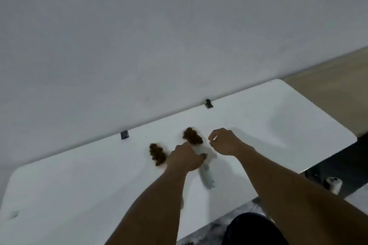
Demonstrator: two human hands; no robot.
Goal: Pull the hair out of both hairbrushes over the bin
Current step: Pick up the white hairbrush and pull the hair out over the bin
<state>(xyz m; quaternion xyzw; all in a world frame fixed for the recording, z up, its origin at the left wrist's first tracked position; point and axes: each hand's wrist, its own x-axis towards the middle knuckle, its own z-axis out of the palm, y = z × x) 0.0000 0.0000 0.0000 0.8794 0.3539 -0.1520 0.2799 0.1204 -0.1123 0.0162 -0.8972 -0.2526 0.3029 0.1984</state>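
Note:
Two hairbrushes lie on the white table [79, 185], each head packed with brown hair. The right hair clump [192, 136] belongs to a pale blue hairbrush [207, 177] whose handle points toward me. The left hair clump [157, 154] sits on a second brush whose handle is hidden under my left arm. My left hand [185, 158] lies palm down between the clumps, fingers curled onto the pale blue brush's neck. My right hand [224, 142] hovers just right of the right clump, fingers loosely curled and apart, with nothing seen in them.
A dark round bin-like shape [253, 228] sits below the table's near edge at the bottom. Two black clips [124, 135] [208, 104] grip the table's far edge against the white wall. A white roll-like object [333, 184] stands on the dark floor at right.

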